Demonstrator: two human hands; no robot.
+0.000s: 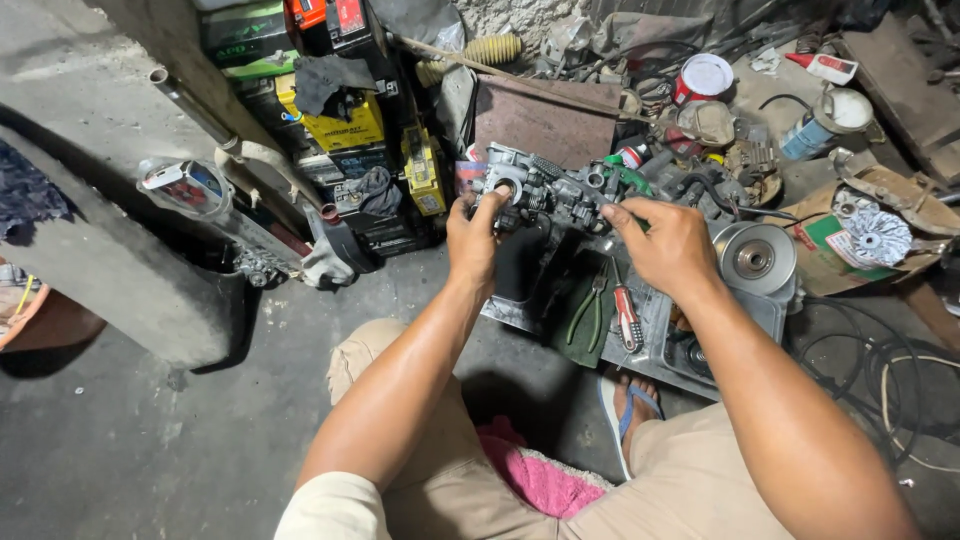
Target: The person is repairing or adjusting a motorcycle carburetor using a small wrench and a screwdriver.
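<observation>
Hands meet on a grey metal carburetor [540, 190]: the left hand [472, 240] closes its grip on the near end, the right hand [665, 245] pinches the far side. Below the grip lie green-handled pliers [588, 310] and a red-handled tool [627, 318]; right of it sits a round pulley [757, 260]

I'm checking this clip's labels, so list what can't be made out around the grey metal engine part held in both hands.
- Grey metal engine part, head view: its near side is hidden by the left hand and right hand.
- Right hand's fingertips: buried against the part, grip unclear.
- Green-handled pliers: jaw tips too dark to tell.
- Round silver pulley: its lower edge is hidden by the right wrist.
</observation>
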